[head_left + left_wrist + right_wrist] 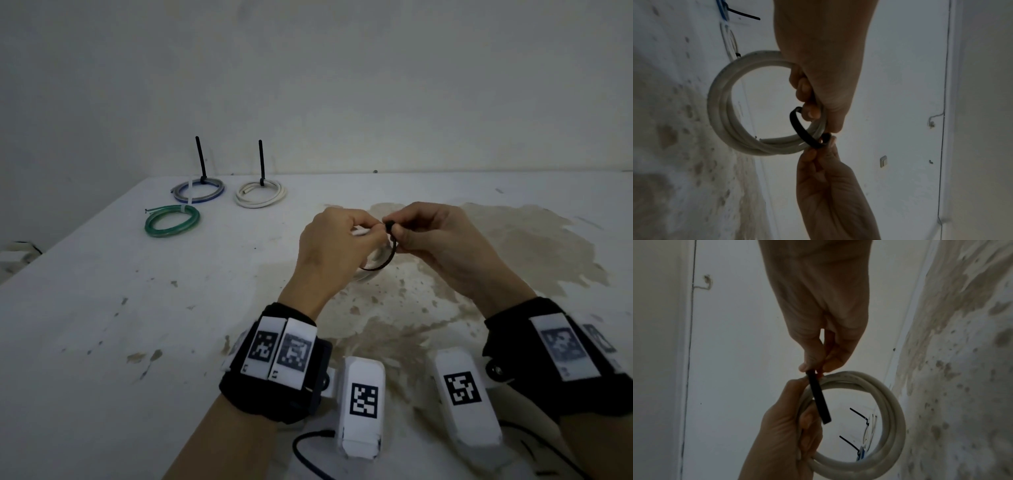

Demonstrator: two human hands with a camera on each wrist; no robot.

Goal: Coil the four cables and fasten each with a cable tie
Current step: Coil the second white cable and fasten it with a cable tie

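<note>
While left hand [824,68] grips round white coil [723,104] | right hand [818,308] fingers pinch flat black tie [819,400], seemingly looped

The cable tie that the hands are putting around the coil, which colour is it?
Black. The flat plastic cable tie loops the white coiled cable; the right wrist view shows it best.

A: Where are your hands rn?
B: Both raised in front of me, wrists bent inward, knuckles nearly meeting. My left hand [334,240] has its fingers [804,87] curled round the white coil [731,113].
A: And the right?
B: My right hand [435,236] pinches the black tie [818,395] w/ thumb & forefinger.
</note>
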